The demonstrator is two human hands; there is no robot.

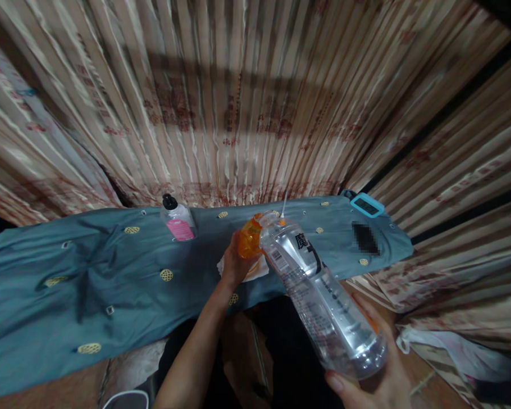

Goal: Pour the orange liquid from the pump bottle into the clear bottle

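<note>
My right hand [377, 369] grips the base of a large clear plastic bottle [315, 295] with a silver and black printed label. The bottle is tilted, its open neck up and to the left. My left hand [234, 264] is wrapped round a small orange translucent container [250, 238]. The neck of the big bottle is right at the container's rim; whether they touch I cannot tell. Under my left hand lies a white tissue-like sheet [258, 270] on the cloth. Just behind the neck, a thin white stick [284, 207] points upward.
A teal cloth with yellow patterns [123, 284] covers the low surface. On it stand a clear bottle with black cap and pink label [181, 224], a blue-framed digital clock [367, 205] and a blurred dark object [366, 237]. Striped curtains [238, 102] hang behind. A white plastic bag [455, 346] lies lower right.
</note>
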